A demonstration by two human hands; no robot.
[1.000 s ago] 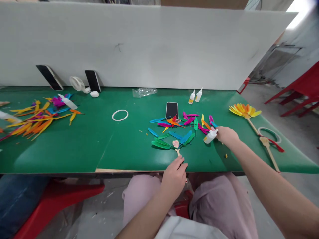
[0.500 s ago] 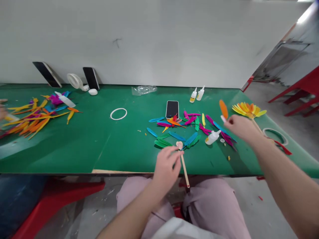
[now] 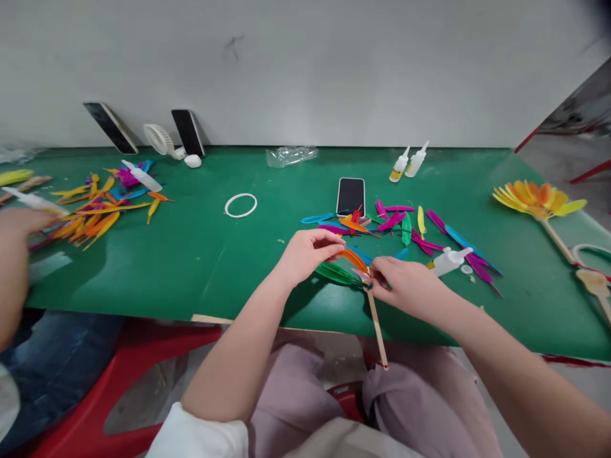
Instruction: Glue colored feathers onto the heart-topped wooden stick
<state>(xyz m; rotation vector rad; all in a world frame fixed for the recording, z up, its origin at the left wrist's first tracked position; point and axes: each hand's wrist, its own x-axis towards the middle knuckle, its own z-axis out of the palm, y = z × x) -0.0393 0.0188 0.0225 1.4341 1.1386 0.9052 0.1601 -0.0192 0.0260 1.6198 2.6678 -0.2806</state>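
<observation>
Between my two hands lies an orange feather, curved over the head of a wooden stick. My left hand pinches the feather near its outer end. Fingers of my right hand are closed at its inner end, against the stick's head, which they partly hide. Green feathers spread left from that head, under my left hand. The stick points toward me, its lower end past the table edge. Just beyond my right hand a white glue bottle lies tipped.
Loose coloured feathers lie around a phone. Two glue bottles stand behind. A yellow-orange feather fan and another wooden stick are at right. A white ring lies left; a co-worker's arm reaches feathers farther left.
My right hand has brought the orange feather left and down to the stick's head. My left hand has moved off the head and taken hold of the feather. The view has shifted right.
</observation>
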